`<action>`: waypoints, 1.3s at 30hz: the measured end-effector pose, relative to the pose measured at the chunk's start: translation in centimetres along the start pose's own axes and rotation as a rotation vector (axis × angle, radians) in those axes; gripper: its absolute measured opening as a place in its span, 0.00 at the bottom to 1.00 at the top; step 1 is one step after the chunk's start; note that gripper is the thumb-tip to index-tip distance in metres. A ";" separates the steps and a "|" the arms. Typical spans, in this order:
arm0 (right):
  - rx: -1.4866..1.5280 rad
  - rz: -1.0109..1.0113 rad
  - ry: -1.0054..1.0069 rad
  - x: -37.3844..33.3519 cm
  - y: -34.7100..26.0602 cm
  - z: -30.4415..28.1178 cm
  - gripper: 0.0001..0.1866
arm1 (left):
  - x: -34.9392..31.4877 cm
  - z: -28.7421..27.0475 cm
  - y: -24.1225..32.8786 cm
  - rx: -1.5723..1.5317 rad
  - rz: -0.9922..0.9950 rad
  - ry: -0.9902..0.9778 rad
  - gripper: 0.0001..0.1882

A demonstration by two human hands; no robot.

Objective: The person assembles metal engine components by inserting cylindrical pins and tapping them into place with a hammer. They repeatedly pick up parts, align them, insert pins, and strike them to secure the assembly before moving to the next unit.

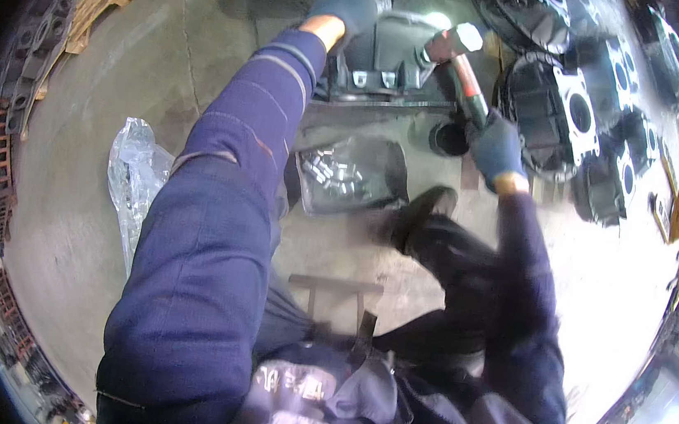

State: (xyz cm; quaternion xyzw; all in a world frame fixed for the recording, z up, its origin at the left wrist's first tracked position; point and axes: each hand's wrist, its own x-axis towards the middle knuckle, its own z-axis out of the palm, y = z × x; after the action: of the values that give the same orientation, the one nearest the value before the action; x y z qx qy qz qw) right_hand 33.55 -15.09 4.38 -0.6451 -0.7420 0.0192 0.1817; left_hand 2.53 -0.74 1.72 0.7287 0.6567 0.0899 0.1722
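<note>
Right hand (495, 148) closed around red-handled mallet (461, 59), rigid and head-heavy; left hand (346, 7) rests on heavy cast housing (384, 59), grip unclear.

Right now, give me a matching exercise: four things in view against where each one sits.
Things:
1. left hand
2. right hand
3. plastic bag
4. tray of bolts

Places:
A. crumpled on the concrete floor, far left
B. wrapped round the hammer's handle
C. on top of the dark casting
D. on the floor below the casting

Pairs: 1-C, 2-B, 3-A, 4-D

Red-handled hammer (460, 69), dark-blue gloves (495, 148).
</note>
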 end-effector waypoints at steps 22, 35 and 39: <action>-0.126 -0.107 -0.108 5.4 3.1 -8.6 0.25 | 0.4 0.1 0.2 -0.008 0.006 -0.023 0.30; -0.071 0.019 -0.221 1.1 3.3 -1.2 0.18 | -1.8 -0.8 1.8 0.026 -0.119 0.073 0.30; -0.063 -0.129 0.052 6.8 3.9 -9.2 0.19 | -1.0 -0.4 1.0 -0.020 -0.068 0.023 0.29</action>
State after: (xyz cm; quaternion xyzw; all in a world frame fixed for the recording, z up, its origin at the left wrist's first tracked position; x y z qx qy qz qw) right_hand 39.31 -9.76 13.60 -0.6014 -0.7774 -0.0324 0.1814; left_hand 3.16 -1.74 2.60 0.7031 0.6821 0.0990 0.1748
